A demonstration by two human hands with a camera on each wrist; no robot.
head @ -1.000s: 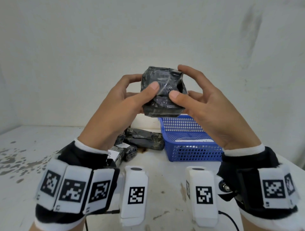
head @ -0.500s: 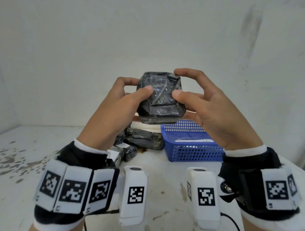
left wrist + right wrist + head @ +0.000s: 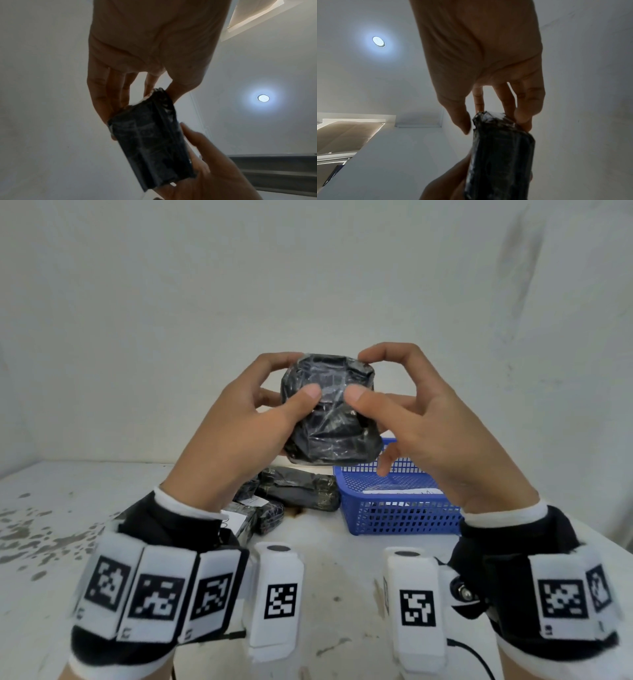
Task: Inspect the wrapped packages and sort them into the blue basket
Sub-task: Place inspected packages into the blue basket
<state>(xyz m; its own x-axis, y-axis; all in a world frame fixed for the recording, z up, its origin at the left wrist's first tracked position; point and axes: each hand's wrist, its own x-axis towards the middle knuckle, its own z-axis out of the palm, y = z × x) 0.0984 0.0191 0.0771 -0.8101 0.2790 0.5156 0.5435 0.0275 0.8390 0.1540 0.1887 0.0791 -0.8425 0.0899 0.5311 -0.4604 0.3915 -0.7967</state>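
Observation:
A black plastic-wrapped package [image 3: 330, 412] is held up in the air between both hands, above the table. My left hand [image 3: 246, 422] grips its left side, thumb on the near face and fingers curled behind. My right hand [image 3: 421, 419] grips its right side the same way. The left wrist view shows the package [image 3: 152, 143] from below between both hands, and the right wrist view shows its narrow edge [image 3: 500, 155]. The blue basket [image 3: 397, 505] stands on the table below and right of the package, with a white slip inside.
Several more black wrapped packages [image 3: 298, 491] lie in a heap on the white table [image 3: 329, 570], just left of the basket. A white wall rises close behind. The table's left part is stained with grey spots.
Both hands have lowered the package a little and turned it, so a different, flatter face now points toward me. The thumbs have moved closer together on it.

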